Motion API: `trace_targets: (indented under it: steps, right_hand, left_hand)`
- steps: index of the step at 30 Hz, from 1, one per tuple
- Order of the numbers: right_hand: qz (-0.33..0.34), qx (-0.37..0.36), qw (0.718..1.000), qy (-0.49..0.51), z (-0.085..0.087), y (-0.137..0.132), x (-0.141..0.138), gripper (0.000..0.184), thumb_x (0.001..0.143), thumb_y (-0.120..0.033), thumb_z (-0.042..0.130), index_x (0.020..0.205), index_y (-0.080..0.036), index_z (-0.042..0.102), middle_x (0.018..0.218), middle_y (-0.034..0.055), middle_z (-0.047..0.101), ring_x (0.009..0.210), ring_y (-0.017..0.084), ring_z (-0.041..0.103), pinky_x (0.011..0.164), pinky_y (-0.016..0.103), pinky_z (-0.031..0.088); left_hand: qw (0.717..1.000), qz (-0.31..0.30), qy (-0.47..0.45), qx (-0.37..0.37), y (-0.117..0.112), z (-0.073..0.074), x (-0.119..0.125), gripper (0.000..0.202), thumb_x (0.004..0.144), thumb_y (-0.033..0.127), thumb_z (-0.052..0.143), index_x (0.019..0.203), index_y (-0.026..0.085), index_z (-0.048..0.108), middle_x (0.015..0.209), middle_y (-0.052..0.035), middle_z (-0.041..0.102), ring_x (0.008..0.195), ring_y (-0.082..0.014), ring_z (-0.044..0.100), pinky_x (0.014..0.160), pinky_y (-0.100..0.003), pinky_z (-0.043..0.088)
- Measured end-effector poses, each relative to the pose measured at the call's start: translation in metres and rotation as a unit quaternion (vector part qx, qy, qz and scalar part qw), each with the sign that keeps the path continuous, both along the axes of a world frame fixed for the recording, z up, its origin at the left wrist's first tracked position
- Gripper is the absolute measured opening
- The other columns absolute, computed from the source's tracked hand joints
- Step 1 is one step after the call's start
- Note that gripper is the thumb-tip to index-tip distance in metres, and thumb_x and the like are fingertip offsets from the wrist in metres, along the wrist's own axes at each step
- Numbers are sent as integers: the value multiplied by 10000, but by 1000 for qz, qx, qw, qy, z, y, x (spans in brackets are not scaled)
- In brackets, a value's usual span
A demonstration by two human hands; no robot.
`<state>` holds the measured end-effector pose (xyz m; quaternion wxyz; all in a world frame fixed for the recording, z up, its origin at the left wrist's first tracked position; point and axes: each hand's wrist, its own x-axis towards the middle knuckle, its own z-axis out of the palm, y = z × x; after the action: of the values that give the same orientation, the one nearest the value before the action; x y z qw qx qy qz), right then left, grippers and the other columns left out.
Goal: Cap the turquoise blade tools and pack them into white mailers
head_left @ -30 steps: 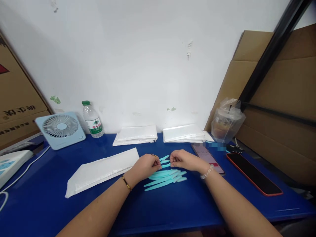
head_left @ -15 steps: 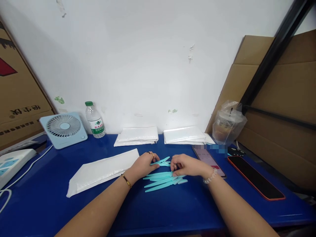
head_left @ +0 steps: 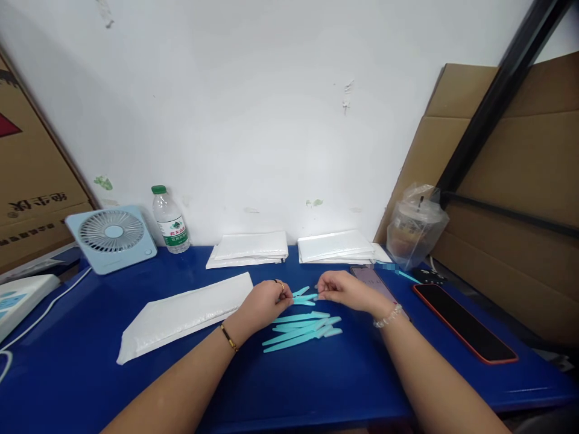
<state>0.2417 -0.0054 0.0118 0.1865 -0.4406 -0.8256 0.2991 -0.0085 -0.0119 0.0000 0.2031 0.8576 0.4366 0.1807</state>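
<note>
Several thin turquoise eyebrow razors spread out from the fingers of my left hand, which is closed on their left ends. My right hand has its thumb and forefinger pinched at the right end of one of these razors. Just below both hands, a loose pile of more turquoise eyebrow razors lies on the blue table. A white padded envelope lies flat at the left, its right end behind my left hand.
Two stacks of white padded envelopes, a left stack and a right stack, lie by the wall. A fan and water bottle stand left. Right are a phone, an orange-edged phone and a bagged drink cup.
My right hand has shifted slightly up and right, uncovering more of the pile below. Its fingers now pinch the end of a razor. My left hand still grips the razors.
</note>
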Motion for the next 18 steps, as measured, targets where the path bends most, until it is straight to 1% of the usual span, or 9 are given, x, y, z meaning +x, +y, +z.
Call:
trace_targets:
  steps: [2,3,4,6,7,9,12,15,18]
  right_hand:
    - [-41,-10,999,-6,-2,4,9,224,801,-377,581,817,-154,598,691,10,584,608,118,502,545,215,375]
    - [-56,-10,998,-12,-2,5,12,220,791,-369,592,818,-151,597,690,12,588,604,119,506,545,218,377]
    - [-62,-6,998,-17,-2,6,13,210,786,-358,597,820,-150,599,703,15,595,603,118,509,549,221,380]
    - [-46,12,999,-21,0,3,11,185,787,-336,596,827,-156,609,753,24,606,622,118,518,568,224,389]
    - [-25,18,999,-23,1,1,8,177,789,-332,595,825,-160,617,774,25,606,634,118,520,574,224,392]
    - [24,17,999,-42,1,-3,0,175,769,-337,621,807,-167,634,785,24,597,643,118,518,563,217,385]
    - [66,3,994,-86,-5,-5,-9,158,733,-318,660,779,-168,638,758,13,582,604,109,501,521,208,359]
    - [67,23,993,-95,-9,-5,-14,119,753,-287,640,759,-169,625,724,4,568,592,106,491,519,208,347]
    - [38,66,995,-67,-6,-7,-18,112,780,-284,618,766,-174,619,733,6,571,613,110,498,548,212,356]
  left_hand:
    - [1000,17,-4,4,4,-2,-4,223,840,361,475,849,206,634,842,-26,626,782,-172,562,661,-266,411]
    - [1000,19,-6,9,6,-4,-6,236,831,375,490,915,208,635,888,-37,618,828,-183,559,697,-276,423]
    - [1000,18,-9,16,7,-6,-7,270,816,385,516,994,213,624,951,-47,607,883,-195,550,742,-289,430]
    - [999,8,-12,31,10,-10,-7,364,781,389,575,1110,233,588,1060,-54,576,973,-213,520,826,-316,425]
    - [999,3,-10,34,10,-13,-6,379,772,382,591,1124,242,582,1070,-52,571,986,-216,512,845,-324,420]
    - [1000,-8,0,26,12,-17,-4,317,778,360,592,1072,244,607,1014,-43,582,950,-207,518,832,-319,422]
    - [1000,-9,8,19,10,-17,-3,272,784,343,588,1033,240,621,948,-38,594,901,-197,530,790,-303,431]
    - [999,-3,-9,38,4,-9,-2,324,810,393,560,1095,245,601,1021,-46,605,953,-206,529,818,-310,425]
    - [999,-35,-8,35,-3,0,2,318,837,442,516,1068,251,624,1038,-33,637,961,-206,551,833,-308,419]
